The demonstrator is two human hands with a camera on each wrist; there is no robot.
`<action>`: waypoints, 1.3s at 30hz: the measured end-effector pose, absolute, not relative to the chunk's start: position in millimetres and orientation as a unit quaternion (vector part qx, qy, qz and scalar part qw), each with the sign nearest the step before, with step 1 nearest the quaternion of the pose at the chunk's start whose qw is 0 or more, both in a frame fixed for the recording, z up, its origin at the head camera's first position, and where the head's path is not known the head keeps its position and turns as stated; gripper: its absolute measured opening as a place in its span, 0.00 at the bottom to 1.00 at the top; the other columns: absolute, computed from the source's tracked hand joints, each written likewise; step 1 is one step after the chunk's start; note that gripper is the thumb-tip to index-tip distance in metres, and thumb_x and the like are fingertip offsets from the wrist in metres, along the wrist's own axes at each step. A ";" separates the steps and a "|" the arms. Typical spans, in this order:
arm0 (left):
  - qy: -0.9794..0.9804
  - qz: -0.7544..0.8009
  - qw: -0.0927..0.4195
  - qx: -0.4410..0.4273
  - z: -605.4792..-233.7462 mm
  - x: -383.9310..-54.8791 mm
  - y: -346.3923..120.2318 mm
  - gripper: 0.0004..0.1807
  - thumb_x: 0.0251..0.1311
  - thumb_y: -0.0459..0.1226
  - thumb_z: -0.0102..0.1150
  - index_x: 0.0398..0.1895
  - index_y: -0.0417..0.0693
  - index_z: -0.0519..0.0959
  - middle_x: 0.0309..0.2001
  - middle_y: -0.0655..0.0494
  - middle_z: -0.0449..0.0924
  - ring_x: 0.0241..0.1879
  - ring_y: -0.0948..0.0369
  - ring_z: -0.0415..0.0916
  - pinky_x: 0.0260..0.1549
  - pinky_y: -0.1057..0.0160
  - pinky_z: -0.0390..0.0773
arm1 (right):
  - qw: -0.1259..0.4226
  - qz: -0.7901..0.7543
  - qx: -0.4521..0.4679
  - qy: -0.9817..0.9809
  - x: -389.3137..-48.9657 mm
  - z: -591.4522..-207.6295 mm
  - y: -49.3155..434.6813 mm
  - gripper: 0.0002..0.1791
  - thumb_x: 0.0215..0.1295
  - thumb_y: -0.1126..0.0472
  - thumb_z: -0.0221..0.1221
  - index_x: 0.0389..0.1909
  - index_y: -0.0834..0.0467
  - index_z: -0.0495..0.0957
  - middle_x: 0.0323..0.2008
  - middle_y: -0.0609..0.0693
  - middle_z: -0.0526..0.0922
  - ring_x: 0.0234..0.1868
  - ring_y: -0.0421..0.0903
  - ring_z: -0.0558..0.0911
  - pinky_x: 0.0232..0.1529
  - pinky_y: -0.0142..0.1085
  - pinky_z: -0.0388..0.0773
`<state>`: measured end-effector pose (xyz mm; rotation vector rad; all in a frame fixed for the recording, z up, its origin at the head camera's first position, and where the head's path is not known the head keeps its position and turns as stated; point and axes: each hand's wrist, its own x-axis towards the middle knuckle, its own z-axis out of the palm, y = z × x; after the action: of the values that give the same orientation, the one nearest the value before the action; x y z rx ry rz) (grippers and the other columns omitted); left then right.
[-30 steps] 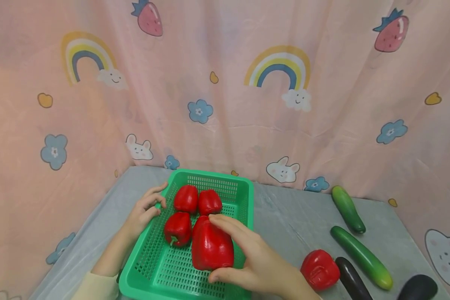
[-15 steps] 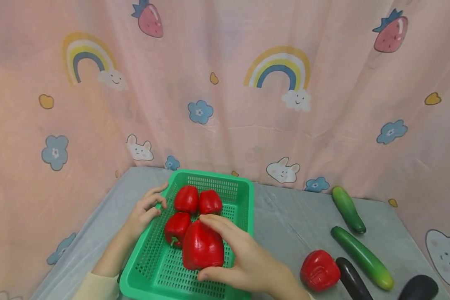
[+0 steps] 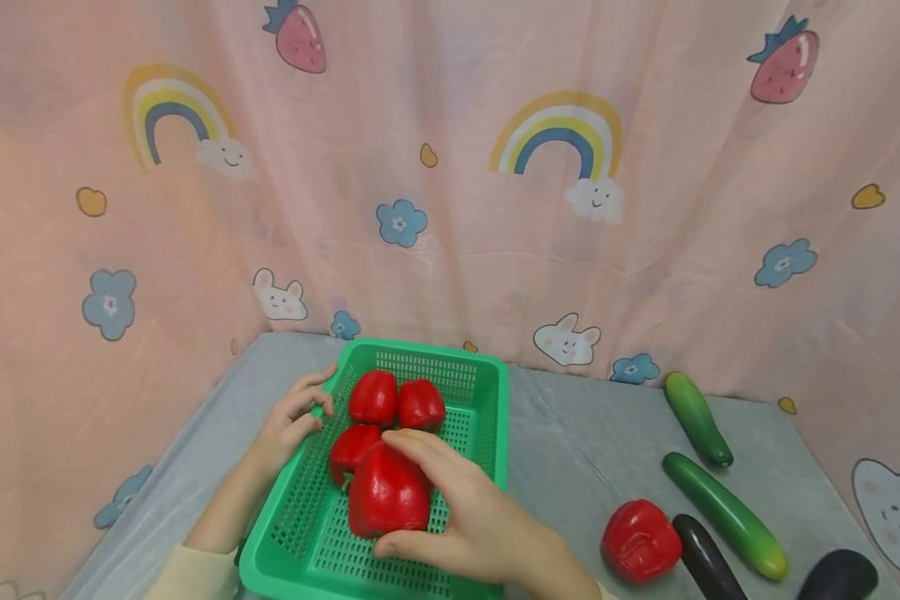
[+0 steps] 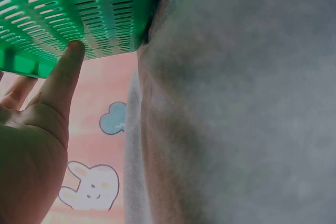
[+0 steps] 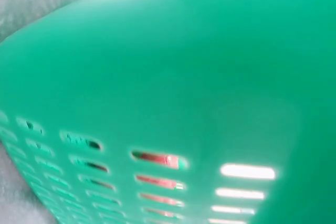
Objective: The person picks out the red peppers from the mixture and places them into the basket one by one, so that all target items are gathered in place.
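My right hand (image 3: 468, 517) grips a large red bell pepper (image 3: 390, 492) inside the green slotted basket (image 3: 501, 425), thumb at its near end and fingers at its far end. In the head view this pepper overlaps another red bell pepper (image 3: 351, 450) just behind it. Farther back in the basket sit two more red bell peppers, one to the left (image 3: 373, 398) and one to the right (image 3: 421, 405). My left hand (image 3: 285, 429) holds the basket's left rim, its thumb (image 4: 65, 69) against the slotted outer wall in the left wrist view. The right wrist view shows mostly basket wall (image 5: 157, 66).
Right of the basket lie a red bell pepper (image 3: 641, 542), a slim dark eggplant (image 3: 708, 558), a cucumber (image 3: 723, 514), another green one (image 3: 697, 419) behind it, and a dark round-ended vegetable (image 3: 838, 575). A pink patterned curtain (image 3: 465, 275) hangs along the table's (image 3: 562, 450) back.
My right hand has moved left with the bell pepper, which now covers more of the pepper behind it. The left hand keeps its place on the basket rim.
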<state>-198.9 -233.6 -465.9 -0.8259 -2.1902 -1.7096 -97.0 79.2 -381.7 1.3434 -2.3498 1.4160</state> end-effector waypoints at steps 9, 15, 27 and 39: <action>-0.752 -0.585 0.120 -0.278 -467.0 -199.5 -235.4 0.16 0.55 0.19 0.44 0.35 0.44 0.79 0.76 0.30 0.67 0.71 0.62 0.70 0.38 0.63 0.78 | 0.031 0.456 0.427 -0.780 -98.6 -383.1 68.4 0.47 0.67 0.46 0.75 0.83 0.47 0.63 0.75 0.46 0.72 0.74 0.48 0.73 0.56 0.37 0.85; -0.752 -0.587 0.114 -0.276 -466.4 -198.6 -235.1 0.16 0.56 0.19 0.43 0.36 0.43 0.79 0.76 0.30 0.67 0.71 0.61 0.69 0.38 0.63 0.77 | 0.008 0.454 0.400 -0.796 -98.6 -382.2 61.6 0.46 0.68 0.42 0.73 0.82 0.42 0.63 0.76 0.40 0.70 0.76 0.45 0.70 0.59 0.40 0.84; -0.756 -0.587 0.105 -0.269 -464.8 -197.9 -232.4 0.15 0.59 0.21 0.42 0.36 0.42 0.79 0.77 0.31 0.66 0.70 0.56 0.69 0.39 0.62 0.78 | 0.010 0.455 0.369 -0.810 -103.4 -385.8 50.1 0.46 0.68 0.39 0.72 0.82 0.42 0.64 0.75 0.42 0.72 0.72 0.44 0.73 0.53 0.38 0.85; -0.754 -0.589 0.112 -0.269 -465.2 -198.8 -233.8 0.15 0.56 0.21 0.44 0.36 0.43 0.79 0.77 0.32 0.67 0.71 0.59 0.69 0.39 0.62 0.78 | -0.023 0.423 0.376 -0.824 -110.0 -387.1 42.5 0.47 0.68 0.37 0.71 0.82 0.47 0.64 0.75 0.43 0.73 0.73 0.45 0.72 0.53 0.36 0.84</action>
<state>-198.8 -233.8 -465.2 -0.7894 -2.2133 -1.7296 -110.0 42.5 -387.1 1.1994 -2.6277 1.3492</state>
